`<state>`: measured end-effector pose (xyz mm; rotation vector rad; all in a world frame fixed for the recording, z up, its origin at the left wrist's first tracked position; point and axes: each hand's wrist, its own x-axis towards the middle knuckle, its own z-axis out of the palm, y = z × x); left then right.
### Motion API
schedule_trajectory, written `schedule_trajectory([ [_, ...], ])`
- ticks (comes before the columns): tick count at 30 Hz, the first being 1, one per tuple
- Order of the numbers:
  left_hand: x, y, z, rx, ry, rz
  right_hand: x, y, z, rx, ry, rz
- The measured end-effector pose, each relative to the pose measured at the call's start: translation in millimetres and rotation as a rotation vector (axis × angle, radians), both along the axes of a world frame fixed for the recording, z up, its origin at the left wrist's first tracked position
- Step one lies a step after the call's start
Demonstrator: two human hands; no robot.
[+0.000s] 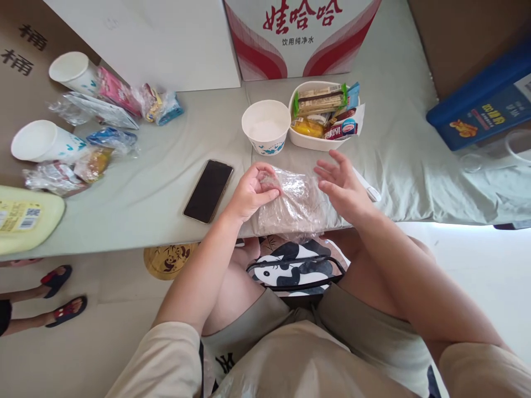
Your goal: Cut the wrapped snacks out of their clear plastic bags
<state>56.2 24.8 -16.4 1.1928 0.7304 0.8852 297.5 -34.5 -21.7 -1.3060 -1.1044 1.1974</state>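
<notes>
A clear plastic bag (292,202), crinkled and see-through, lies at the front edge of the cloth-covered table. My left hand (255,190) pinches its upper left corner between thumb and fingers. To the right of the bag, my right hand (342,185) hovers with fingers spread and nothing in them. Just beyond the hands stands a white paper bowl (266,127) with a blue leaf pattern. Beside it, a white basket (319,142) holds several wrapped snacks (320,101). A black phone (208,190) rests left of my left hand.
Two paper cups (50,140) lie at the left among wrapped snacks (116,91). A pale yellow bottle (29,218) is at the left edge. Behind stand a white and red carton (305,41) and a white box (149,44). A blue package (481,105) sits at the right.
</notes>
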Motion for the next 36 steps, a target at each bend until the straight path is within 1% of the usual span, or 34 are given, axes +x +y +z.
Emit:
schedule_trajectory([
  [3, -1, 3, 2.2, -0.087, -0.032, -0.015, -8, 0, 6, -0.184, 0.277, 0.088],
  [5, -2, 5, 1.3, -0.075, -0.015, 0.01, -13, -2, 12, -0.264, 0.391, 0.132],
  [7, -3, 6, -0.8, -0.033, 0.017, 0.023, -17, -5, 16, -0.329, 0.441, 0.169],
  [9, -5, 6, -3.2, -0.002, 0.05, 0.027, -21, -8, 18, -0.361, 0.365, 0.176],
  [11, -5, 6, -4.6, 0.0, 0.065, 0.041, -24, -11, 19, -0.298, 0.206, 0.096],
  [13, -5, 6, -4.3, -0.042, 0.052, 0.05, -27, -13, 21, -0.178, 0.091, -0.007],
  [15, -4, 7, -2.4, -0.137, 0.025, 0.03, -27, -15, 24, -0.082, 0.061, -0.059],
  [17, -1, 7, 0.2, -0.279, 0.022, -0.047, -26, -17, 28, -0.029, 0.056, -0.075],
  [19, 1, 6, 2.5, -0.399, 0.058, -0.138, -23, -17, 30, -0.003, 0.078, -0.108],
  [20, 3, 6, 3.2, -0.43, 0.081, -0.163, -21, -17, 29, -0.016, 0.11, -0.115],
  [21, 4, 5, 3.6, -0.436, 0.1, -0.165, -19, -17, 28, -0.05, 0.153, -0.11],
  [24, 7, 4, 3.2, -0.373, 0.127, -0.09, -17, -17, 23, -0.222, 0.247, -0.031],
  [26, 8, 3, 1.4, -0.338, 0.152, -0.085, -18, -17, 20, -0.297, 0.227, 0.009],
  [27, 8, 3, 0.2, -0.327, 0.17, -0.095, -18, -17, 19, -0.306, 0.191, 0.026],
  [29, 7, 2, -2.5, -0.307, 0.21, -0.109, -18, -17, 20, -0.281, 0.077, 0.062],
  [32, 6, 1, -5.0, -0.274, 0.23, -0.118, -15, -17, 24, -0.204, -0.105, 0.109],
  [34, 4, 1, -4.1, -0.264, 0.199, -0.126, -13, -17, 26, -0.151, -0.134, 0.086],
  [36, 3, 1, -0.5, -0.266, 0.143, -0.101, -11, -17, 27, -0.106, -0.077, 0.036],
])
